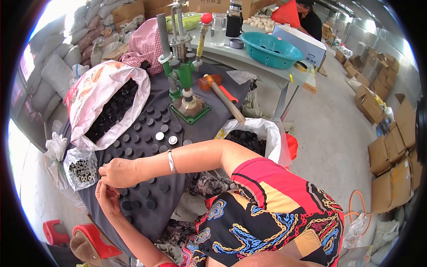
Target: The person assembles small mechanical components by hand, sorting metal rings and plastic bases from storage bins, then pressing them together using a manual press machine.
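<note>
At lower left, both hands pinch together: the right hand (116,172) and left hand (106,196) meet beside the clear plastic bag of small metal rings (81,168); what they grasp is hidden. Keep fingertips close, working above the dark cloth-covered bench (178,184) among round black caps (147,192).

Bright daylight, blown-out glare upper left, heavy fisheye bending, dark rim.

Two hands, the left hand (106,198) and the right hand (119,172). One green press (184,84). One mallet (220,93). One teal basket (271,50). Two big bags of black caps, one far left (104,107), one right (258,138). Many loose black caps (147,129), too many to count.
</note>
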Demonstrator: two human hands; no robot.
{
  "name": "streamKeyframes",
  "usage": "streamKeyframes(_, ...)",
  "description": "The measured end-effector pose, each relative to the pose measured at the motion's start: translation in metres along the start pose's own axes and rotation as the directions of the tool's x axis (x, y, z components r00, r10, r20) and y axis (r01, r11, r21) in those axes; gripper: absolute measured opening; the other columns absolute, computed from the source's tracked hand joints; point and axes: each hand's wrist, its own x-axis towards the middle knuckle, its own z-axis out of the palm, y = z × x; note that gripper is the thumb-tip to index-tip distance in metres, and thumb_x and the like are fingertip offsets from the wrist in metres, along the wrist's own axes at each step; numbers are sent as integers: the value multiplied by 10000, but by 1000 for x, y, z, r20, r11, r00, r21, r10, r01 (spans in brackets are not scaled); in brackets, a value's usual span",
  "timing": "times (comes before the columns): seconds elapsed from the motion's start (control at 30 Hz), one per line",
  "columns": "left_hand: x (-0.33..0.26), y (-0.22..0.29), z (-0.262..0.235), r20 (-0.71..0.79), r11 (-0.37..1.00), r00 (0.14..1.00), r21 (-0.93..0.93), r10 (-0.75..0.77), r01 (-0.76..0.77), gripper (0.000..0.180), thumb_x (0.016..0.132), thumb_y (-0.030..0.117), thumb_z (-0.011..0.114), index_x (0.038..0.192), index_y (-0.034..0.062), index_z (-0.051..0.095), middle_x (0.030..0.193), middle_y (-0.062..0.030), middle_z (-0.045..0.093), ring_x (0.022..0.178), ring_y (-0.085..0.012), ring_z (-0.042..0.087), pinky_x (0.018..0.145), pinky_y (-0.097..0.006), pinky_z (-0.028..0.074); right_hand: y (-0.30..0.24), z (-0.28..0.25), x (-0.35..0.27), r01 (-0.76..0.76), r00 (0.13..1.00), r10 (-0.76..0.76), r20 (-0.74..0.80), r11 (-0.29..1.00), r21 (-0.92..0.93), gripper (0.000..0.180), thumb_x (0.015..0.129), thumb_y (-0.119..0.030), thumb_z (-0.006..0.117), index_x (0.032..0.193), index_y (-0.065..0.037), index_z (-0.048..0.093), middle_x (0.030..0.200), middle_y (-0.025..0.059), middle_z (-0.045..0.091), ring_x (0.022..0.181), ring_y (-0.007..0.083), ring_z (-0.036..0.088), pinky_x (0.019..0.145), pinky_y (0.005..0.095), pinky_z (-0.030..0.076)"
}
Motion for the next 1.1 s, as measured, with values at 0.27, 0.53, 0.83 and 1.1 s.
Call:
streamKeyframes(0.27,-3,-7,-14,-34,998,999,59,16,-14,161,919,152,553,842,12,570,609,-43,561,485,-115,511,451,-205,400,-11,4,-1,-108,988,110,105,994,-23,179,701,-165,620,806,-21,616,804,111,592,778,248,627,647,331,524)
streamKeyframes(0.53,-4,-4,-12,-39,996,999,83,28,-25,158,909,155,570,844,11,576,615,-39,568,482,-106,522,436,-204,416,-10,5,1,-96,990,99,98,995,-31,175,709,-173,619,795,-20,610,807,119,586,768,256,622,643,337,523)
streamKeyframes(0.83,-4,0,-1,-43,998,998,49,38,-36,158,908,153,570,852,5,578,622,-48,577,487,-113,533,451,-208,436,-10,-1,2,-127,989,124,76,991,31,177,713,-178,617,803,-26,608,809,127,578,772,267,616,650,347,523)
streamKeyframes(1.1,-3,-4,-3,-10,997,999,62,49,-48,173,908,169,572,849,7,576,625,-50,579,483,-118,535,446,-206,427,-10,0,-1,-135,989,133,60,990,46,176,721,-181,610,806,-27,609,816,127,579,779,269,615,656,352,521)
